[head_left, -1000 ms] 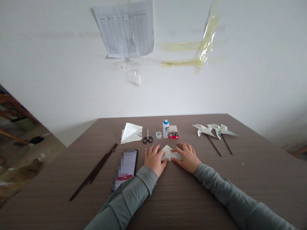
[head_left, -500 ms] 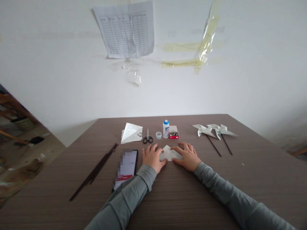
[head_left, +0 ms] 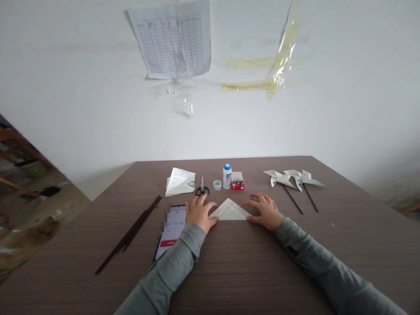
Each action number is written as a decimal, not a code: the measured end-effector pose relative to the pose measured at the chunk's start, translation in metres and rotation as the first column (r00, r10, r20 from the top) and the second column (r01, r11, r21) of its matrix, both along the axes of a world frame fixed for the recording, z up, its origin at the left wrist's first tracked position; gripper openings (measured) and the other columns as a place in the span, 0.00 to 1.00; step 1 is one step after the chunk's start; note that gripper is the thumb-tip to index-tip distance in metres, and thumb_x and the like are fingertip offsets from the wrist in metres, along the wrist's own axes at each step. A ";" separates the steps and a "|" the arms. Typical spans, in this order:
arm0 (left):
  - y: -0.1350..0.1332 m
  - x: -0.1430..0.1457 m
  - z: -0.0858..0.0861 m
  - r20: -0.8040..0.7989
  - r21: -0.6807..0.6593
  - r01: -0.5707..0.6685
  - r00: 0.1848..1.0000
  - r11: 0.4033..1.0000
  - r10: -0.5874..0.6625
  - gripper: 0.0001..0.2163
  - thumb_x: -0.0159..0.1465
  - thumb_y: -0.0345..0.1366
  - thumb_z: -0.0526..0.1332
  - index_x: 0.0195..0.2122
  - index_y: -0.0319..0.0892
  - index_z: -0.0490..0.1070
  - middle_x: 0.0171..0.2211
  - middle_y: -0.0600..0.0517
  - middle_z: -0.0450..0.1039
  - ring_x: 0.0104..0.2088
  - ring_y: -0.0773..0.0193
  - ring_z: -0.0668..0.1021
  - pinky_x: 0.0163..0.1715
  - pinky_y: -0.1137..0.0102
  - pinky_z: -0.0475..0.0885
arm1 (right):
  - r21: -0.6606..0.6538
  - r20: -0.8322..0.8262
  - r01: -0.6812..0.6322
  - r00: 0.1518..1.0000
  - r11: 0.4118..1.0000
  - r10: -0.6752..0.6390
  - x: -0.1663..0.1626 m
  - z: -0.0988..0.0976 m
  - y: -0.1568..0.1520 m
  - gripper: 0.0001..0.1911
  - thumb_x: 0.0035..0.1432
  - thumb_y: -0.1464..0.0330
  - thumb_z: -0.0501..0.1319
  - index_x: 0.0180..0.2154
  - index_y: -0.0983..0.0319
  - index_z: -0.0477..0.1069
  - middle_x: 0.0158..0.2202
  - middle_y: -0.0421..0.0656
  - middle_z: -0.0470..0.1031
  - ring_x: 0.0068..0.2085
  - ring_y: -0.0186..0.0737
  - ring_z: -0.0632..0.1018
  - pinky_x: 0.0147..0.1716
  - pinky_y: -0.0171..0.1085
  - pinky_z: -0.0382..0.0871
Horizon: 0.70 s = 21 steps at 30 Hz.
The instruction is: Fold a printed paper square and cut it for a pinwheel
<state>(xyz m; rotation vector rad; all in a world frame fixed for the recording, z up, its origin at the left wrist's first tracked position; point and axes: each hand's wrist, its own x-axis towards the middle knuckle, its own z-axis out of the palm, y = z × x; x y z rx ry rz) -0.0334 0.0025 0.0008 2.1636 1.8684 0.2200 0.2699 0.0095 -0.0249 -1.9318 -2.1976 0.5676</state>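
In the head view, my left hand [head_left: 199, 213] and right hand [head_left: 266, 214] are resting spread and loose at the side corners of the folded paper [head_left: 229, 211], not gripping it. The paper is lying on the worktop [head_left: 262, 271]; a loose touch might be letting it slide or spring apart. My left sleeve [head_left: 180, 256] is crossing the phone [head_left: 172, 229], left of the paper, and could be nudging it. Behind the paper, a red box [head_left: 238, 188] is holding little shiny things [head_left: 238, 183], a bottle [head_left: 227, 179] is wearing its cap [head_left: 227, 166], and a clear cup [head_left: 217, 185] is showing nothing I can make out.
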 end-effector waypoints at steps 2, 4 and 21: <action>0.003 -0.008 -0.005 -0.003 -0.006 0.010 1.000 1.000 -0.010 0.24 0.77 0.41 0.80 0.73 0.61 0.92 0.94 0.47 0.67 0.94 0.25 0.65 0.92 0.19 0.57 | -0.003 0.010 0.001 1.000 1.000 -0.001 0.006 -0.003 0.002 0.30 0.72 0.57 0.80 0.73 0.36 0.91 0.90 0.47 0.73 0.92 0.79 0.65 0.90 0.80 0.61; 0.005 -0.015 -0.007 -0.017 -0.001 -0.004 1.000 1.000 0.004 0.23 0.77 0.42 0.81 0.73 0.62 0.92 0.94 0.48 0.68 0.94 0.25 0.65 0.92 0.20 0.57 | -0.001 0.016 0.001 1.000 1.000 -0.001 0.013 -0.008 0.005 0.29 0.71 0.59 0.80 0.70 0.36 0.93 0.89 0.46 0.74 0.92 0.80 0.65 0.90 0.80 0.61; 0.008 -0.039 -0.001 -0.100 0.023 -0.060 0.993 0.998 0.062 0.24 0.76 0.40 0.81 0.72 0.62 0.92 0.93 0.47 0.70 0.93 0.25 0.66 0.91 0.20 0.59 | -0.042 0.015 -0.109 0.994 0.993 0.110 0.030 0.001 0.008 0.28 0.73 0.58 0.78 0.71 0.36 0.93 0.89 0.47 0.75 0.90 0.77 0.68 0.90 0.79 0.61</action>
